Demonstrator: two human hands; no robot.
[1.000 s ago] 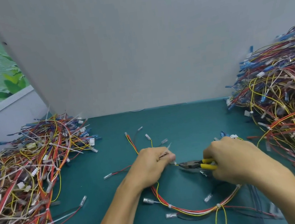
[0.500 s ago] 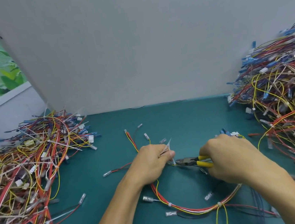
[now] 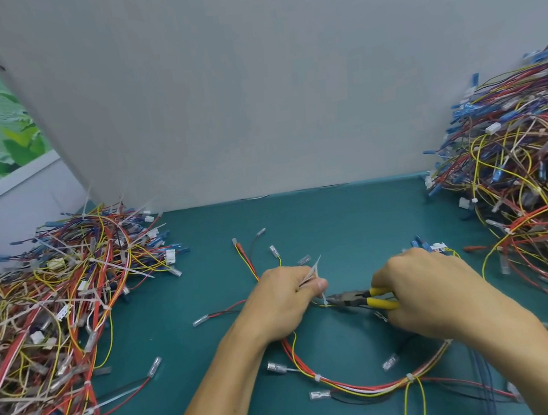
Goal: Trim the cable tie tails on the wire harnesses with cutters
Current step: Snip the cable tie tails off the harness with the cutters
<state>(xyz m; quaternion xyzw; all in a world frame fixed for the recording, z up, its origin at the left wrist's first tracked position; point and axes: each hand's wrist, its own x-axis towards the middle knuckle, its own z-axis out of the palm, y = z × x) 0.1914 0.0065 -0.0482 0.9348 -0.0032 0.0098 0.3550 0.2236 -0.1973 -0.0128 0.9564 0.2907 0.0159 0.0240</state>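
The left hand [image 3: 283,304] is pinching the wire harness [image 3: 357,388] between thumb and curled fingers, with white strips sticking up out of its grip; the right hand [image 3: 426,290] is wrapping its fingers round the yellow handles of the cutters [image 3: 354,299], whose dark tips are pointing left and touching a white cable tie tail [image 3: 325,300] just beside the left thumb. The harness is lying on the green table [image 3: 336,220], looping under both wrists; a left pile of harnesses [image 3: 55,320] and a taller right pile [image 3: 535,209] are flanking it.
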